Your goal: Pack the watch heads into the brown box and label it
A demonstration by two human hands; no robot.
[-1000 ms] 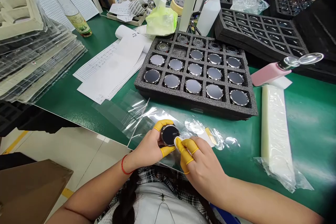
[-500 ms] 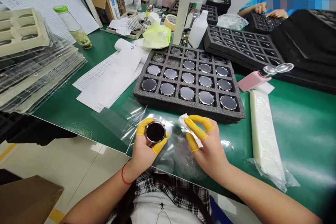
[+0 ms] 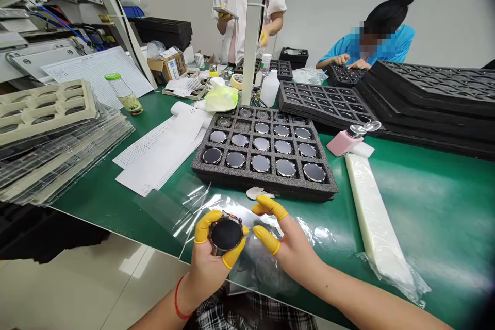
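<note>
Between the yellow-capped thumb and fingers of my left hand [image 3: 211, 247] is a round watch case [image 3: 227, 233], its dark face turned up. My right hand [image 3: 284, 234], also in yellow finger cots, is just to the right of it, thumb and fingers apart with nothing between them. A small white wipe [image 3: 260, 193] lies beyond my right fingertips, against the front of the black foam tray [image 3: 247, 181]. Round watch faces fill most of the tray's pockets. Clear plastic film [image 3: 266, 263] lies under both hands.
A pink pump bottle [image 3: 344, 143] and a long wrapped white pack [image 3: 377, 221] lie right. Paper sheets [image 3: 162, 152] and stacked trays [image 3: 58, 154] are left. A white bottle [image 3: 269, 88] stands behind the tray. Two people [image 3: 247, 15] [image 3: 381, 36] are across the table.
My right hand has let go of the white wipe, which now lies by the tray. The watch case stays in my left hand. The view has tilted up, showing more of the two people.
</note>
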